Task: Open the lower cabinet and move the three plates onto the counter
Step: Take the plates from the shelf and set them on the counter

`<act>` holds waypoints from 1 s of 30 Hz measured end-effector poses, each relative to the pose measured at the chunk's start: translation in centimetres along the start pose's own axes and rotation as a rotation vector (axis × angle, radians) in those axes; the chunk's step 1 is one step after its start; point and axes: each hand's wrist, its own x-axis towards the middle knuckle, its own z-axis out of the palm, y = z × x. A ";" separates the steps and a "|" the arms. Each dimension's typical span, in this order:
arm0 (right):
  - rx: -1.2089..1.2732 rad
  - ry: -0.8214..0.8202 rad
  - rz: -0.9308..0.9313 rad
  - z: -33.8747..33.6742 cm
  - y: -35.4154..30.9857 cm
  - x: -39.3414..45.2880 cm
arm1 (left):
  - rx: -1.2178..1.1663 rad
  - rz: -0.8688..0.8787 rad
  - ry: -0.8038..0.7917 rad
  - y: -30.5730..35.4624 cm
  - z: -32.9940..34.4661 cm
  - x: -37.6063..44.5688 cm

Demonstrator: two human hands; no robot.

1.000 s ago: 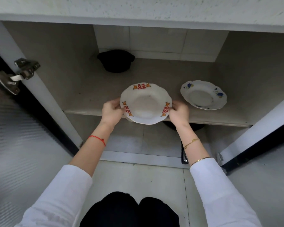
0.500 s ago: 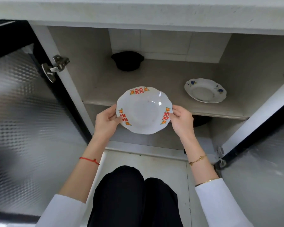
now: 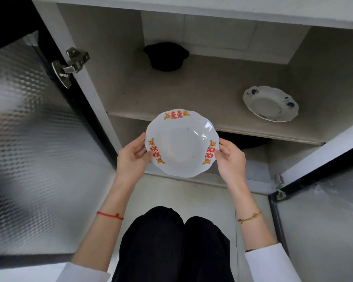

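Observation:
A white scalloped plate with red and orange marks [image 3: 181, 143] hangs in the air in front of the open lower cabinet, clear of the shelf. My left hand [image 3: 131, 157] grips its left rim and my right hand [image 3: 231, 159] grips its right rim. A second white plate with blue flowers [image 3: 270, 103] lies on the right part of the cabinet shelf [image 3: 171, 98]. No third plate is in view.
A black pot [image 3: 165, 55] stands at the back of the shelf. Something dark [image 3: 247, 141] lies under the shelf, mostly hidden. The left door [image 3: 29, 139] and the right door [image 3: 324, 210] stand open on either side. My knees [image 3: 171, 241] are below the plate.
Both hands have drawn the red-marked plate off the shelf edge and toward me, out of the cabinet. The view has pulled back. The blue-flowered plate has not moved.

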 end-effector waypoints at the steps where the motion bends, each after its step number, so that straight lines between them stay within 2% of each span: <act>1: -0.002 0.005 0.017 0.1 -0.5 -0.2 | 0.008 -0.018 -0.009 0.4 -0.2 -0.1; 7: 0.055 0.012 0.229 -1.0 -5.5 -3.7 | 0.020 -0.188 0.013 5.3 -1.6 -2.9; 14: 0.008 -0.020 0.345 -4.2 -15.9 -9.5 | 0.032 -0.284 0.013 15.2 -4.7 -8.9; 23: -0.015 -0.069 0.375 -10.0 -30.0 -15.6 | 0.013 -0.311 0.037 30.2 -8.2 -16.0; 30: 0.031 -0.077 0.329 -14.7 -38.7 -19.4 | -0.012 -0.226 0.036 40.6 -9.0 -21.2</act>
